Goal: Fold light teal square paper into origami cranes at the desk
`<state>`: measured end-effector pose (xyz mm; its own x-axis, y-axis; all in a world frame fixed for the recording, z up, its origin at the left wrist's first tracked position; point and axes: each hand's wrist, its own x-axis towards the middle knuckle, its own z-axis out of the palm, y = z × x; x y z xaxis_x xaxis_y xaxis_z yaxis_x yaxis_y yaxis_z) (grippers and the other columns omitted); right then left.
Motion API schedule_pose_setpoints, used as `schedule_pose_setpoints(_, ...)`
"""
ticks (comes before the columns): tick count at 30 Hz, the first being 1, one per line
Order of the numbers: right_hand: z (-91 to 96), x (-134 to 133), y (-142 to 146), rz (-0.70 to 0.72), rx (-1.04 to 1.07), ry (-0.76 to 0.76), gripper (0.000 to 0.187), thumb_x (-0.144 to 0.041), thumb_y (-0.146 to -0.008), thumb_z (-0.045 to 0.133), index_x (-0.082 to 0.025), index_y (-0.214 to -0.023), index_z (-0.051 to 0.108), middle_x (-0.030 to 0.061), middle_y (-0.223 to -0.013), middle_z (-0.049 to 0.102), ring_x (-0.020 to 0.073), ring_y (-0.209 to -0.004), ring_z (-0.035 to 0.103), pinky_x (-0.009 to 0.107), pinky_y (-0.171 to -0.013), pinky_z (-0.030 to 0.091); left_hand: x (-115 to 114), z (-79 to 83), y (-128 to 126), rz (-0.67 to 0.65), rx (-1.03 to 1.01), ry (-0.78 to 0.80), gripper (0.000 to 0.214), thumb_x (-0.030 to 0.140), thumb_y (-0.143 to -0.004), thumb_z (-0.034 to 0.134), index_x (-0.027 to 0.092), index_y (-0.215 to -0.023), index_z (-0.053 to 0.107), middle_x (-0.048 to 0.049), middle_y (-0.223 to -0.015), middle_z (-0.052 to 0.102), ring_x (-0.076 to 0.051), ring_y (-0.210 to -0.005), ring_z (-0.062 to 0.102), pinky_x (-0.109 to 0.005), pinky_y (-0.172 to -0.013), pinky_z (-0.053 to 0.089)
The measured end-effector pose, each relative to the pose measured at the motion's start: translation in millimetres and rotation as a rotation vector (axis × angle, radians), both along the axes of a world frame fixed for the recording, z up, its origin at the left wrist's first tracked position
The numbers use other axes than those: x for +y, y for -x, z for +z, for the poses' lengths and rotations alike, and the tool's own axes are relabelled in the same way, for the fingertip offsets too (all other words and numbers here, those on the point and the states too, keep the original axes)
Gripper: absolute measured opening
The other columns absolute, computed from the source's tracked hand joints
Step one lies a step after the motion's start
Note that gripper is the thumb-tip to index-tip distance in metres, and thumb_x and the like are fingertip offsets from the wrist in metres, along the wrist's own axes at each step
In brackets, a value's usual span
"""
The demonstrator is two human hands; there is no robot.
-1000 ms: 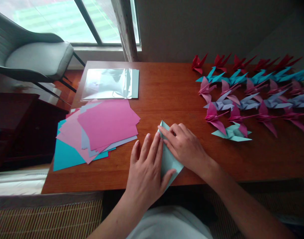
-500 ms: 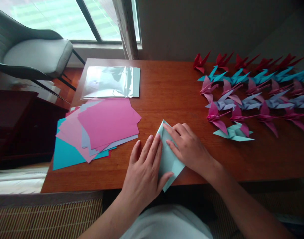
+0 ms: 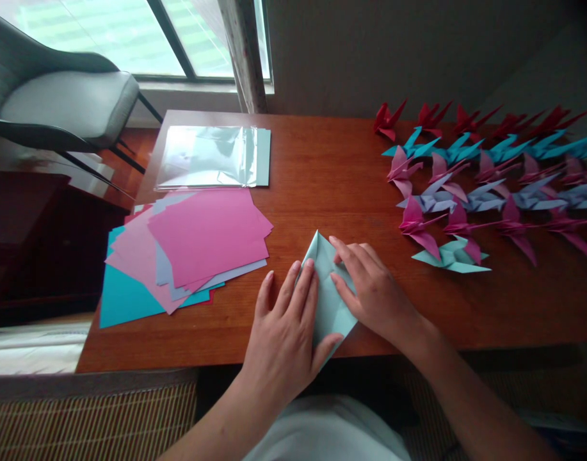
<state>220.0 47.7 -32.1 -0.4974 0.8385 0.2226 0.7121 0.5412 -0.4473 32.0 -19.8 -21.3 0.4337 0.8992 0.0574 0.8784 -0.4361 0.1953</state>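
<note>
On the wooden table (image 3: pixel 322 166), both hands press a folded light blue paper (image 3: pixel 328 301). Left hand (image 3: pixel 283 333) lies flat with fingers spread. Right hand (image 3: pixel 374 291) pushes down with straight fingers.

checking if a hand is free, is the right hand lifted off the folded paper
No, the right hand rests with its fingers on the light blue folded paper, as does the left hand.

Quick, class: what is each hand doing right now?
Left hand: open, flat, pressing the pale mint folded paper.
Right hand: open, pressing the same paper's right side.
</note>
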Motion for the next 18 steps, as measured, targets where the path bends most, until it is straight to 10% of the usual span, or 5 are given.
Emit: schedule_pose_setpoints(18, 4.7, -0.5, 1.0, 0.021, -0.1, 0.01, 0.049, -0.017, -0.098, 0.051, -0.011, -0.146, 0.047, 0.0143, -0.115, 0.061, 0.0275, -0.103, 0.053, 0.045, -0.095, 0.049, 1.9, 1.1, 2.9, -0.016, 0.014, 0.002, 0.077, 0.062, -0.098, 0.038, 0.009, -0.154, 0.039, -0.0128, -0.164, 0.032, -0.032, -0.152, 0.029, -0.049, -0.125, 0.012)
